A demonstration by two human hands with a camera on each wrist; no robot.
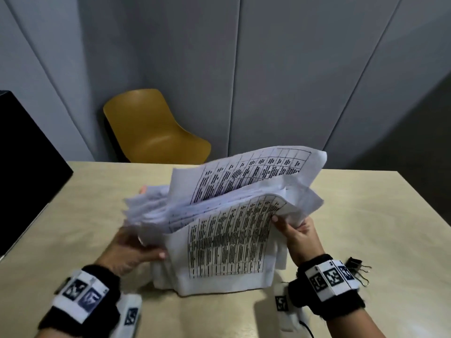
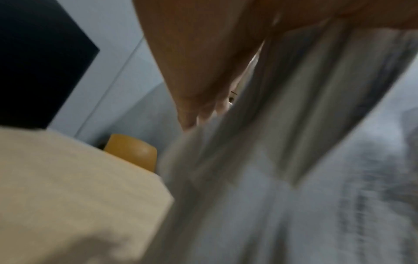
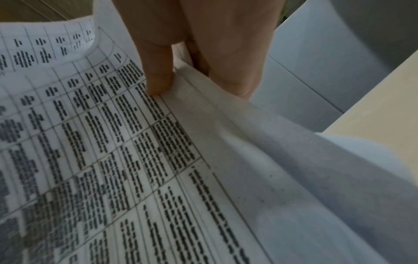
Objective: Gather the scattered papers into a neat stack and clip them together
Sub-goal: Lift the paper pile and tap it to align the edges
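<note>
A loose bundle of white papers (image 1: 224, 247) printed with tables stands on its lower edge on the beige table (image 1: 366, 215), its upper sheets fanning apart and drooping. My left hand (image 1: 131, 252) grips the bundle's left side, thumb on the front sheet. My right hand (image 1: 295, 230) pinches the right edge, thumb in front, fingers behind. In the right wrist view the thumb (image 3: 158, 78) presses on the printed sheet (image 3: 113, 142). The left wrist view is blurred, showing my fingers (image 2: 199, 75) against the papers (image 2: 271, 142). A black binder clip (image 1: 357, 265) lies on the table behind my right wrist.
A mustard-yellow chair (image 1: 151, 128) stands beyond the table's far edge. A dark monitor or panel (image 1: 24, 157) sits at the table's left side. Grey wall panels close off the back.
</note>
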